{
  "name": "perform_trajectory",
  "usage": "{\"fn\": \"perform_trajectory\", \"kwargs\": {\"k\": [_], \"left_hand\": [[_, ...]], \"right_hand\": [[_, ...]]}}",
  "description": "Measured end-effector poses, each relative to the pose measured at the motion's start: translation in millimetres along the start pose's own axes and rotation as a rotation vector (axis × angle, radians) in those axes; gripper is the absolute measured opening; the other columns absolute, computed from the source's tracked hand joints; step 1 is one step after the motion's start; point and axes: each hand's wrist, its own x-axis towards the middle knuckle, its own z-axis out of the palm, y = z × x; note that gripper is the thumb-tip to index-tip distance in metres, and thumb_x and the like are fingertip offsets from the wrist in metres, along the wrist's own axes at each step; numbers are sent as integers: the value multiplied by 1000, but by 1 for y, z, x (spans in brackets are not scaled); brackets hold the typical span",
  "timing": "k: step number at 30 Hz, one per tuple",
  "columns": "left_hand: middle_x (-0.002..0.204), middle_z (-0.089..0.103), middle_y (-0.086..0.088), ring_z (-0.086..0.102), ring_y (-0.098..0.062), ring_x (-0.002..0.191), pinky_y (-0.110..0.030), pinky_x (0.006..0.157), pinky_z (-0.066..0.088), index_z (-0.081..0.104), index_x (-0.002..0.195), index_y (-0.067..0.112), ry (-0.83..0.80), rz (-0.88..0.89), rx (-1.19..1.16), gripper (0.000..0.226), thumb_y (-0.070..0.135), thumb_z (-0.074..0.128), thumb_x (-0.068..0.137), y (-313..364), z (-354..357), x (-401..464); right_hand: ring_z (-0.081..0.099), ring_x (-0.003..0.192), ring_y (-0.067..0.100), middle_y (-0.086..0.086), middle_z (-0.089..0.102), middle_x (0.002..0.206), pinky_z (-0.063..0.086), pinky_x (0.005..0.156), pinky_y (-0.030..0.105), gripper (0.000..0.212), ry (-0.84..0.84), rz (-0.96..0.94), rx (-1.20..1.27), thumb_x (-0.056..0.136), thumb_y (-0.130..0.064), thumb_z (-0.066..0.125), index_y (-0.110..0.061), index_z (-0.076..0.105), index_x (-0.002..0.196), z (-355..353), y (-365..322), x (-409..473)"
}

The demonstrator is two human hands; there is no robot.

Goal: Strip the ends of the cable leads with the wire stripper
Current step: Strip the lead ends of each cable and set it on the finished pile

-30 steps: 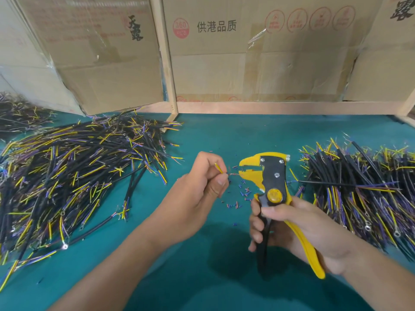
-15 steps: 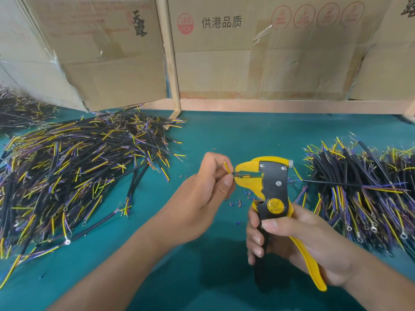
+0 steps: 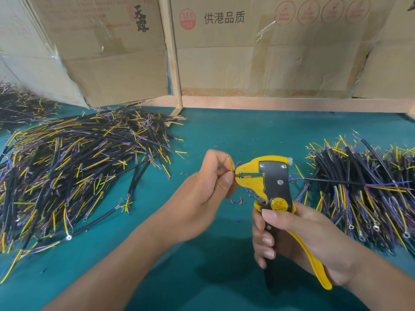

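Right hand (image 3: 301,239) grips the handles of the yellow and black wire stripper (image 3: 272,189), and the left hand (image 3: 208,187) pinches a yellow lead (image 3: 230,164) with its end right at the tool's mouth. Tiny bits of cut coating (image 3: 238,200) lie on the green worktop (image 3: 235,135) under the tool. One big cable pile (image 3: 74,173) sits to the left and another pile (image 3: 368,189) to the right, with cardboard boxes (image 3: 258,46) behind.

mat (image 3: 224,135) between cable piles (image 3: 78,167) passable
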Motion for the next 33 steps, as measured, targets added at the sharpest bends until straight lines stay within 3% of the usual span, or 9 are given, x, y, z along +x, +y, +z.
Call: {"fn": "perform_trajectory", "kwargs": {"k": [4, 7, 11, 16, 22, 27, 33], "left_hand": [[82, 48, -2, 43, -31, 78, -47, 72, 38, 32, 108, 22, 7, -2, -19, 14, 36, 29, 105, 0, 2, -1], [82, 49, -1, 45, -27, 79, -40, 71, 40, 30, 109, 27, 9, 1, -23, 13, 39, 28, 105, 1, 3, -1], [82, 50, -1, 46, -30, 77, -45, 71, 41, 31, 109, 24, 0, -14, 8, 14, 37, 29, 105, 0, 0, -1], [80, 49, 1, 42, -23, 70, -27, 64, 38, 30, 109, 24, -24, 25, 104, 10, 33, 27, 106, -2, -2, -2], [79, 46, 2, 39, -22, 68, -30, 62, 37, 29, 108, 27, -26, 34, 109, 8, 35, 28, 106, -6, -4, -1], [73, 37, 13, 33, -21, 68, -31, 62, 32, 32, 107, 25, -58, 2, -32, 10, 34, 32, 106, -9, -8, 0], [69, 39, 12, 32, -13, 67, -18, 67, 32, 33, 106, 13, -120, -60, -169, 11, 24, 34, 106, -7, -16, 2]], "right_hand": [[43, 55, 26, 11, 40, 65, 48, 60, 42, 30, 32, 20, 29, 83, -32, 72, -5, 59, 76, 4, 1, 0], [40, 53, 24, 10, 37, 63, 46, 56, 40, 33, 52, 31, 42, 82, -34, 74, -6, 58, 72, 7, 2, 0], [32, 46, 20, 6, 30, 59, 38, 47, 34, 40, 102, 43, 57, 79, -40, 75, -9, 52, 67, 7, 1, -1], [23, 40, 13, 2, 24, 55, 29, 43, 23, 47, 156, 53, 0, 78, -48, 74, -14, 45, 65, 5, -2, -2], [23, 39, 13, 1, 25, 55, 29, 42, 21, 48, 161, 51, 4, 79, -48, 74, -13, 44, 66, 4, -3, -4], [23, 39, 12, 1, 26, 54, 29, 41, 20, 45, 134, 64, 28, 80, -46, 74, -14, 46, 66, 4, -5, -5], [24, 39, 12, 0, 27, 54, 30, 42, 20, 44, 108, 72, 37, 81, -45, 74, -13, 47, 67, 3, -5, -6]]}}
